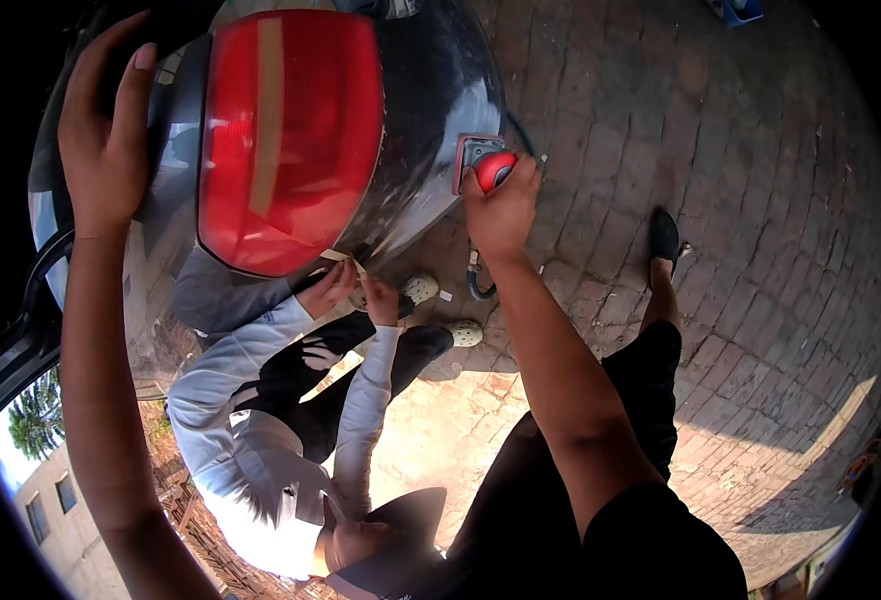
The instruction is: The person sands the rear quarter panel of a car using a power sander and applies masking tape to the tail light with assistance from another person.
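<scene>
Our right grip [502, 215] is wrapped around the red sander [497, 170], at the edge of the dark car panel [420, 120]. Our left grip [108, 172] has fingers spread, holding nothing. Some spots look scuffed already; shiny spots seem left, though glare makes us unsure.

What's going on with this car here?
The person's right hand holds a red-topped sander at the car's dark bodywork, right of the red tail light. The left hand is open, to the light's left. A co-worker in light sleeves holds a pale strip of tape with both hands just below the light, which bears a tan band.
</scene>
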The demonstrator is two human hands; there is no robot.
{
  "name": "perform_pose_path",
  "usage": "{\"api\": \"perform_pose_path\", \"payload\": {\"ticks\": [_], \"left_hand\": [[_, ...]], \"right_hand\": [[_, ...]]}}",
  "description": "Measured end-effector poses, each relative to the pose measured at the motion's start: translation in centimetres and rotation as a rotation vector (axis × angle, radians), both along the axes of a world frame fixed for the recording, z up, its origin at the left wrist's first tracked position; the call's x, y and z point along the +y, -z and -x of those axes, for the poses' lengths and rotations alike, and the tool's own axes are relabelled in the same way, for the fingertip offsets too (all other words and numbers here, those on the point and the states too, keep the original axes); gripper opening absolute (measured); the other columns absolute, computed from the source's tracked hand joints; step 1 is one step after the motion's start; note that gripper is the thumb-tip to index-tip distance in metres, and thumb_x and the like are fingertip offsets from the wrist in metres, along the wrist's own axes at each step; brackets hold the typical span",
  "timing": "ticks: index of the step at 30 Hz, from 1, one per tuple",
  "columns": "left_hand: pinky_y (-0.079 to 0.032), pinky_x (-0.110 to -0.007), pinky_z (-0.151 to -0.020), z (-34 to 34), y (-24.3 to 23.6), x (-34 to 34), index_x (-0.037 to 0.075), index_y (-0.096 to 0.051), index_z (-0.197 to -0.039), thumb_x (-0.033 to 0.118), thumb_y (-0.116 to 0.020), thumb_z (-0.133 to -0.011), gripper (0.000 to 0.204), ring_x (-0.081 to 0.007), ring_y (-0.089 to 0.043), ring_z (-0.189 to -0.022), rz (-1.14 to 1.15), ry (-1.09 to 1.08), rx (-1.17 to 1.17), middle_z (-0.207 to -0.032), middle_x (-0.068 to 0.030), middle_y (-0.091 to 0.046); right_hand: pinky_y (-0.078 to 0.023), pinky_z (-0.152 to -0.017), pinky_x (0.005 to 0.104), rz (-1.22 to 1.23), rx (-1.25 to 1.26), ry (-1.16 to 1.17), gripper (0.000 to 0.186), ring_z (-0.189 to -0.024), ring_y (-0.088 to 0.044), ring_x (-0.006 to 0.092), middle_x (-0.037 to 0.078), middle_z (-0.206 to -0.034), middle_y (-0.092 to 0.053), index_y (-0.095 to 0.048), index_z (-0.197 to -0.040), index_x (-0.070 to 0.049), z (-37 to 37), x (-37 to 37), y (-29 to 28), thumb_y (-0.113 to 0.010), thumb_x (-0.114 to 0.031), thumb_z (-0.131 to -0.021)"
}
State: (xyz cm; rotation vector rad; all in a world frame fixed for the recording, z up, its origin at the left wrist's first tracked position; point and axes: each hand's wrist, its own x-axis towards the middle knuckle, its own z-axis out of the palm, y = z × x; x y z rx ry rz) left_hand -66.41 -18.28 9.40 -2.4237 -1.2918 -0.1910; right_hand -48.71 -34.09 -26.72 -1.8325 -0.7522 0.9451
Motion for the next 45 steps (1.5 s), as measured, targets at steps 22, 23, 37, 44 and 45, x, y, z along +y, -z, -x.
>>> {"api": "perform_pose_path", "payload": {"ticks": [22, 23, 37, 44, 45], "left_hand": [[-0.046, -0.048, -0.121, 1.4, 0.1, 0.4, 0.017, -0.066, -0.149, 0.051, -0.053, -0.111, 0.052, -0.0348, -0.061, -0.142, -0.015, -0.021, 0.016, -0.151, -0.0142, -0.066], [-0.046, -0.048, -0.121, 1.5, 0.2, 0.4, 0.017, -0.066, -0.149, 0.051, -0.053, -0.111, 0.052, -0.0348, -0.061, -0.142, -0.015, -0.022, 0.018, -0.151, -0.0142, -0.066], [-0.045, -0.05, -0.122, 3.7, 0.5, 1.3, 0.019, -0.065, -0.151, 0.053, -0.053, -0.111, 0.054, -0.0351, -0.06, -0.144, -0.037, -0.055, 0.049, -0.152, -0.0146, -0.065], [-0.045, -0.047, -0.121, 4.3, 0.2, 1.5, 0.017, -0.066, -0.149, 0.05, -0.054, -0.111, 0.052, -0.0337, -0.06, -0.143, -0.032, 0.006, 0.036, -0.15, -0.0144, -0.066], [-0.044, -0.046, -0.121, 4.1, 0.4, 1.5, 0.017, -0.067, -0.148, 0.05, -0.054, -0.111, 0.051, -0.0335, -0.06, -0.143, -0.013, 0.002, 0.004, -0.15, -0.0143, -0.066]], "right_hand": [[-0.055, -0.091, 0.056, -0.158, -0.128, -0.107, 0.06, -0.111, -0.063, 0.051, 0.026, -0.125, -0.057, -0.05, -0.133, -0.002, 0.1, -0.1, 2.0, -0.083, -0.023, -0.087], [-0.055, -0.091, 0.056, -0.157, -0.126, -0.108, 0.06, -0.111, -0.063, 0.051, 0.026, -0.125, -0.057, -0.05, -0.133, -0.002, 0.2, 0.0, 1.8, -0.083, -0.023, -0.087], [-0.056, -0.092, 0.0564, -0.057, -0.128, -0.112, 0.061, -0.113, -0.064, 0.0505, 0.027, -0.127, -0.057, -0.05, -0.133, -0.002, 0.9, 2.9, 0.9, -0.084, -0.023, -0.086], [-0.056, -0.09, 0.056, -0.144, -0.14, -0.09, 0.062, -0.111, -0.064, 0.0511, 0.027, -0.123, -0.059, -0.05, -0.132, 0.0, 2.4, 1.8, 1.6, -0.085, -0.024, -0.086], [-0.056, -0.09, 0.056, -0.138, -0.14, -0.091, 0.062, -0.111, -0.064, 0.0511, 0.027, -0.123, -0.059, -0.05, -0.132, 0.0, 2.0, 2.9, 1.9, -0.085, -0.024, -0.086]]}}
